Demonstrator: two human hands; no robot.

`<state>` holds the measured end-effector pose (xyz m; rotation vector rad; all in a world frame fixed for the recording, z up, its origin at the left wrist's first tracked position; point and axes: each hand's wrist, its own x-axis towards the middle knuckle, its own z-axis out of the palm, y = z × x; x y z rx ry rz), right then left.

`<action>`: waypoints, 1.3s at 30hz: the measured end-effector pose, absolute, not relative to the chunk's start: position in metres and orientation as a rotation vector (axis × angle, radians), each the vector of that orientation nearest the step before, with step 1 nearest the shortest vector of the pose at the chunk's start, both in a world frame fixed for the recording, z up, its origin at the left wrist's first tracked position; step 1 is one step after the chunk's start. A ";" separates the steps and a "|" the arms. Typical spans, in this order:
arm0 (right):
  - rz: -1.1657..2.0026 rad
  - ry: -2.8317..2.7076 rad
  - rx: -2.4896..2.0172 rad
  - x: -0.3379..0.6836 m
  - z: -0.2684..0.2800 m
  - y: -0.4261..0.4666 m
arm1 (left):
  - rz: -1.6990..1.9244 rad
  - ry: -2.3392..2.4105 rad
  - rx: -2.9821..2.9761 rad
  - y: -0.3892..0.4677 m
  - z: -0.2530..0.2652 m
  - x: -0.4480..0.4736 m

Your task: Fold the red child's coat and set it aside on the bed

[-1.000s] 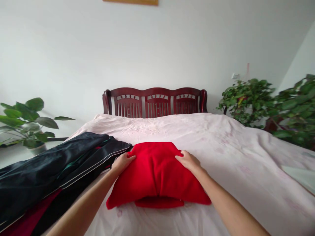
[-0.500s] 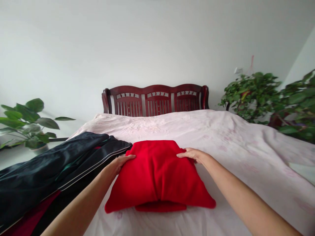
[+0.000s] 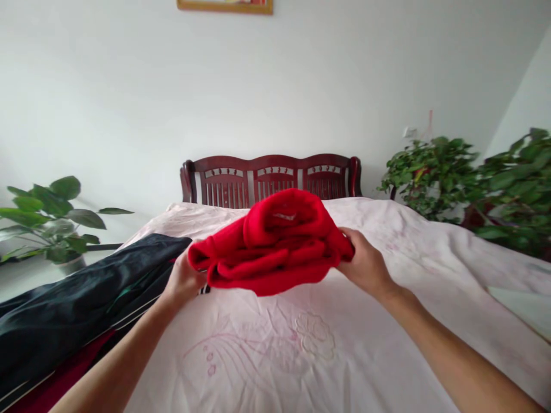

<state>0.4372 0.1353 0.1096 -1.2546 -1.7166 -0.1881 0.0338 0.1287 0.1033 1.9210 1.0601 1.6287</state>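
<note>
A folded red garment point(image 3: 275, 246) is held up above the bed, its layered edge facing me and a rounded fold on top. My left hand point(image 3: 186, 278) grips its left end, with the fingers partly hidden behind the cloth. At the right end my right hand point(image 3: 364, 261) is closed on the fabric, thumb on the near side. What kind of garment it is cannot be made out in this folded state. Beneath it lies the pale pink bedspread point(image 3: 275, 355) with embroidered flowers.
Dark clothing point(image 3: 81, 304) with white piping lies along the bed's left side, close to my left arm. A carved wooden headboard point(image 3: 271, 178) stands at the far end. Potted plants flank the bed, one leafy plant point(image 3: 55, 212) left and bushier plants point(image 3: 430, 178) right.
The red garment lay on the bed between my hands. Both hands have raised it off the bedspread and tipped it, so its folded layers now face me.
</note>
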 end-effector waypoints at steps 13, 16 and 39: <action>0.145 -2.211 -1.389 0.468 0.021 0.063 | 0.756 1.277 2.518 0.052 0.033 -0.001; 0.072 -2.086 -1.374 0.446 0.070 0.073 | 0.870 1.472 2.439 0.061 0.065 0.020; -0.013 -2.291 -1.465 0.361 0.000 0.105 | 0.654 1.811 2.767 0.090 -0.010 0.109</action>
